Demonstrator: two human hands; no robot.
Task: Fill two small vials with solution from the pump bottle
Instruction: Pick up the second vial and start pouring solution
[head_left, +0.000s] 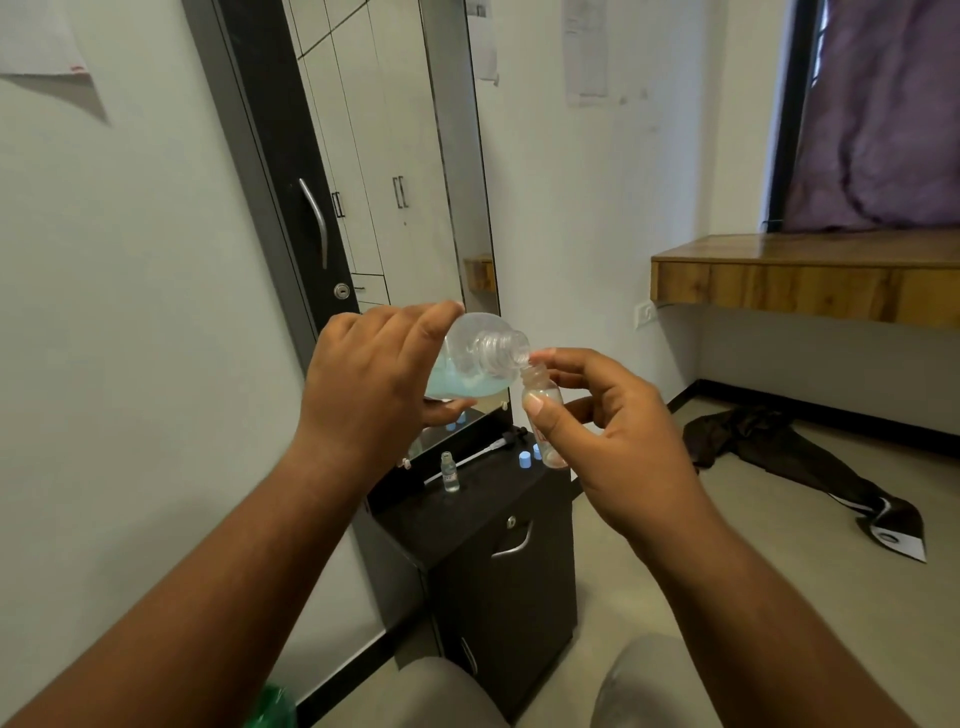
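Left hand (363, 369) clamps the bottle (470, 364) round its body, tipped, open threaded neck touching the vial (543, 410) mouth. Right hand (597, 415) pinches the vial upright, thumb on its side. Both held above the cabinet (483, 525); second vial (450, 472), pump head (470, 457) and blue caps (524, 460) sit there. Bottle looks light, squeezable, likely slick; grip mid-body. Vial is tiny, narrow mouth: spill risk.

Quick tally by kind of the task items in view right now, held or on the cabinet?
Vials: 2, one held, one standing on the cabinet
Bottles: 1
Pump heads: 1
Blue caps: 2
Total: 6
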